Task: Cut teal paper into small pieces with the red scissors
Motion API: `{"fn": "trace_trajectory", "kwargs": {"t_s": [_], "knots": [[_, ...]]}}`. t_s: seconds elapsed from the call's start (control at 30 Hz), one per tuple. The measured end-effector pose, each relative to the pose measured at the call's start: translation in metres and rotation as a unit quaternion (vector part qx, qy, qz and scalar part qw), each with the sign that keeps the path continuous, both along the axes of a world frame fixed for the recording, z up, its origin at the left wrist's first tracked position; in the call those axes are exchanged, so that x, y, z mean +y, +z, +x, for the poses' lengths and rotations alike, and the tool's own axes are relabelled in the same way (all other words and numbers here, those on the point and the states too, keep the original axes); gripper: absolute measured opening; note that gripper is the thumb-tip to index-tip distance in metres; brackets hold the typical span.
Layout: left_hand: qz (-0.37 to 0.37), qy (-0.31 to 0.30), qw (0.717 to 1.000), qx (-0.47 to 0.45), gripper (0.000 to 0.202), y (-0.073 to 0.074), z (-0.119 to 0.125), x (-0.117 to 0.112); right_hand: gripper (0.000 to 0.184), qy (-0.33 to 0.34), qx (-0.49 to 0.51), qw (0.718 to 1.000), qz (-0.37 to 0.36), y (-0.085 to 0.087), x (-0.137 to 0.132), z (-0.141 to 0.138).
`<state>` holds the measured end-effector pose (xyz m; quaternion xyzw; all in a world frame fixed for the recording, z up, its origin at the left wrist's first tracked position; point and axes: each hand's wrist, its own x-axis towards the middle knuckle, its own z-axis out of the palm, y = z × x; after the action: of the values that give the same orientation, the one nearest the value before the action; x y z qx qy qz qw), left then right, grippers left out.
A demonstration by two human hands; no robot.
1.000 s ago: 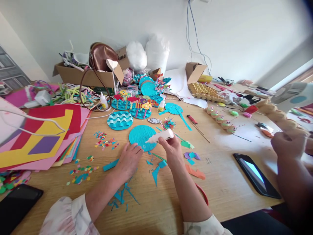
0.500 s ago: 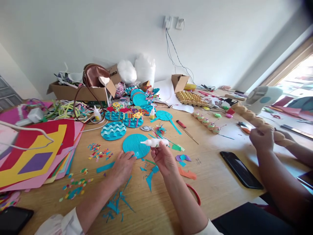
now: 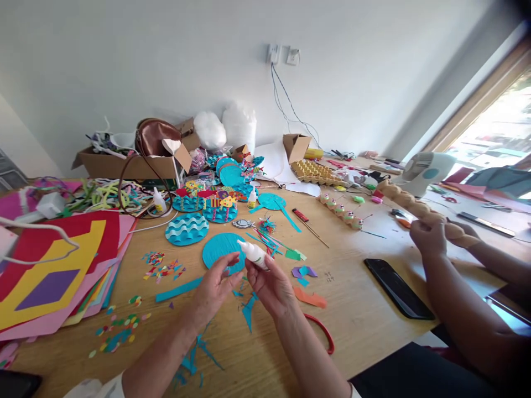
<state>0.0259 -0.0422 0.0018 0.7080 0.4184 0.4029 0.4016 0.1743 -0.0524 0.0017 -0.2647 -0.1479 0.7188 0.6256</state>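
My right hand (image 3: 274,287) grips a white glue bottle (image 3: 254,255) in its fingers, with the nozzle tilted up and to the left. My left hand (image 3: 215,284) is raised just left of the bottle, thumb and fingers apart, and nothing shows between them. Behind both hands a blue paper disc (image 3: 218,249) lies flat on the table, partly covered by my fingers. A blue paper strip (image 3: 178,289) lies to the left of my left hand. Blue paper scraps (image 3: 248,312) are scattered between and below my forearms.
Coloured sheets (image 3: 95,276) are stacked at the left, near confetti pieces (image 3: 124,326). Decorated blue discs (image 3: 186,229) stand farther back. Red-handled scissors (image 3: 326,331) and a black phone (image 3: 398,287) lie to the right. Another person's hand (image 3: 429,237) holds an egg-carton strip (image 3: 409,204).
My left hand has lifted off the blue disc and come up beside the glue bottle. The bottle has gone from nearly level to nozzle-up. The view has shifted slightly.
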Motion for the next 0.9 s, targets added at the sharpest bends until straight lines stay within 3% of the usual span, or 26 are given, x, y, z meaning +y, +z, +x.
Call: {"fn": "trace_trajectory", "kwargs": {"t_s": [0.17,0.27,0.33,0.4,0.47,0.53,0.67,0.73,0.9], "knots": [[-0.065,0.003,0.992,-0.108,0.032,0.003,0.019,-0.005,0.027,0.041,-0.040,0.998,0.014,-0.010,-0.011,-0.016],[-0.072,0.019,0.991,-0.114,0.028,0.005,0.018,-0.006,0.029,0.051,-0.188,0.979,0.052,-0.009,-0.017,-0.012],[-0.064,0.032,0.993,-0.097,0.025,0.007,0.015,-0.006,0.028,0.032,-0.369,0.923,0.108,-0.002,-0.020,-0.004],[-0.049,0.040,0.995,-0.083,0.022,0.011,0.015,-0.006,0.029,0.024,-0.546,0.821,0.165,0.009,-0.023,0.004],[-0.026,0.033,0.997,-0.069,0.019,0.017,0.019,-0.008,0.025,0.026,-0.662,0.724,0.194,0.023,-0.024,0.010],[0.002,0.020,0.998,-0.056,0.019,0.022,0.023,-0.009,0.019,0.016,-0.721,0.658,0.216,0.037,-0.022,0.013],[0.046,0.018,0.999,-0.013,0.036,0.031,0.019,-0.014,0.019,0.019,-0.755,0.603,0.258,0.059,0.002,0.029],[0.063,0.024,0.997,0.040,0.038,0.030,0.009,-0.018,0.021,-0.017,-0.786,0.579,0.218,0.064,0.030,0.047],[0.121,-0.026,0.986,0.115,0.027,0.007,-0.019,-0.036,0.027,-0.090,-0.817,0.560,0.098,0.049,0.126,0.111]]}}
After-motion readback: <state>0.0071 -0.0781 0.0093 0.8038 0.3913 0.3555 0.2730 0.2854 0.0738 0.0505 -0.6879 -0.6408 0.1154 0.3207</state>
